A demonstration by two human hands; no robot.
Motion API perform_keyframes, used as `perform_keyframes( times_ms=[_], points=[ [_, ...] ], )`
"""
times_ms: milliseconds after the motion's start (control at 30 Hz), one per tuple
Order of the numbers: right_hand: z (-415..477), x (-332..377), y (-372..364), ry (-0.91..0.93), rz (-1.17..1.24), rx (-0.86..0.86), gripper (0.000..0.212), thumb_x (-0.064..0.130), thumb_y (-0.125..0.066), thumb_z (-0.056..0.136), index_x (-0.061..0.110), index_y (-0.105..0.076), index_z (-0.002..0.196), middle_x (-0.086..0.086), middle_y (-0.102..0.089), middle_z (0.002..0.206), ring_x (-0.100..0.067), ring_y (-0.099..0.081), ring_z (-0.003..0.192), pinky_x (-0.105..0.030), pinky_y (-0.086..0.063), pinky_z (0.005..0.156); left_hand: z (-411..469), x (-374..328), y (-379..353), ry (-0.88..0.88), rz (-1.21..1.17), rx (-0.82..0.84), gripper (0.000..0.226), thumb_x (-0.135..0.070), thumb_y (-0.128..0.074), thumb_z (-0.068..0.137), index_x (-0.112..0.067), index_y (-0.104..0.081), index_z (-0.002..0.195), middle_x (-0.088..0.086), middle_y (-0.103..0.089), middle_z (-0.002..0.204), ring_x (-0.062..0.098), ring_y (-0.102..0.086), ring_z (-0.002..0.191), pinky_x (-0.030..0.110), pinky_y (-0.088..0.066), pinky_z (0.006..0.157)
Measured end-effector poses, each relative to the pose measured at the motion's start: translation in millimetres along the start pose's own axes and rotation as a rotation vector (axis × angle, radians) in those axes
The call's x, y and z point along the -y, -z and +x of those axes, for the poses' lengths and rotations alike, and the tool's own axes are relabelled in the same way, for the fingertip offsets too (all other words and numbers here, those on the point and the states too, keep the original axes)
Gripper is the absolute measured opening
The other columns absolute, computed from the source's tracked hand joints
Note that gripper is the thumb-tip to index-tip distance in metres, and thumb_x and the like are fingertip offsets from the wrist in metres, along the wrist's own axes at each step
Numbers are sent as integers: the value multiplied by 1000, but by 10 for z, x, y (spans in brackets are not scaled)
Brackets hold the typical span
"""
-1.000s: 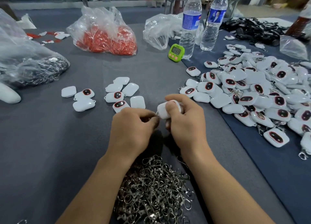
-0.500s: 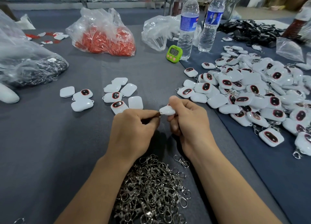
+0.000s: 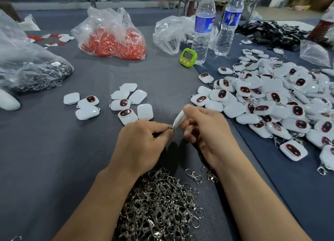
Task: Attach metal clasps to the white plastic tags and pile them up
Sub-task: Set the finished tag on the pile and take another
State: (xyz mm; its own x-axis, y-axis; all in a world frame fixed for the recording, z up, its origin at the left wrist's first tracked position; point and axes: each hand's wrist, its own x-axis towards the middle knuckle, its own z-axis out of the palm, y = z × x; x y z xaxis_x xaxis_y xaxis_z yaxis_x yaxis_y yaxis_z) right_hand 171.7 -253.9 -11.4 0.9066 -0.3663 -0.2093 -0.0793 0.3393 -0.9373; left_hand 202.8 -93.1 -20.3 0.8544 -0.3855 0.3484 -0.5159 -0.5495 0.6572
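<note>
Right hand (image 3: 204,130) pinches a white tag (image 3: 179,120) edge-on, seemingly offering its loop. Left hand (image 3: 142,143) pinches a clasp ring (image 3: 170,127) against it.

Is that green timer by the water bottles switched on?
On: the green timer shows dark digits on its screen, too small to read.

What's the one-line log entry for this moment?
step: attach | left hand: pinches clasp | right hand: holds tag | finished pile: right side | clasp heap: between forearms
</note>
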Motion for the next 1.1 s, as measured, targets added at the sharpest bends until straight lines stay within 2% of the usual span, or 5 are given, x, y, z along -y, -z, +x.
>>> perform_keyframes(
  times_ms=[233, 333, 467, 933, 1100],
  points=[
    [25, 66, 34, 116, 78, -92, 23, -11, -63, 86, 8, -68, 97, -9, -67, 68, -12, -51, 44, -20, -39, 39, 51, 88, 40, 105, 58, -174, 39, -21, -86, 74, -33, -78, 110, -20, -72, 96, -2, -59, 97, 8, -41, 90],
    [72, 187, 203, 122, 574, -76, 25, 11, -72, 83, 7, -67, 108, -9, -76, 94, -15, -71, 74, -22, -56, 59, 81, 126, 54, 74, 211, -155, 52, -14, -80, 78, -24, -70, 128, -9, -65, 132, 8, -48, 129, 23, -30, 111],
    [60, 143, 172, 43, 523, -21, 35, 19, -77, 76, 11, -68, 110, -12, -74, 108, -18, -73, 88, -26, -60, 73, 90, 144, 5, 101, 333, -21, 54, -21, -62, 93, -23, -50, 146, -7, -48, 152, 13, -32, 147, 33, -16, 124],
    [14, -123, -126, 216, -376, 97, 38, -13, -65, 83, 12, -75, 110, -9, -77, 107, -17, -73, 97, -31, -58, 91, 87, 112, 66, 44, 99, -323, 15, -36, -64, 96, -29, -77, 99, -6, -75, 81, 16, -65, 75, 30, -48, 73],
    [1, -146, -87, 295, -599, 250, 30, 16, -72, 78, 20, -77, 107, 2, -80, 93, -9, -73, 87, -35, -59, 82, 44, -49, 5, -42, -82, -246, 15, -38, -71, 85, -36, -80, 98, -35, -66, 103, -9, -67, 82, 6, -45, 72]
  ],
)
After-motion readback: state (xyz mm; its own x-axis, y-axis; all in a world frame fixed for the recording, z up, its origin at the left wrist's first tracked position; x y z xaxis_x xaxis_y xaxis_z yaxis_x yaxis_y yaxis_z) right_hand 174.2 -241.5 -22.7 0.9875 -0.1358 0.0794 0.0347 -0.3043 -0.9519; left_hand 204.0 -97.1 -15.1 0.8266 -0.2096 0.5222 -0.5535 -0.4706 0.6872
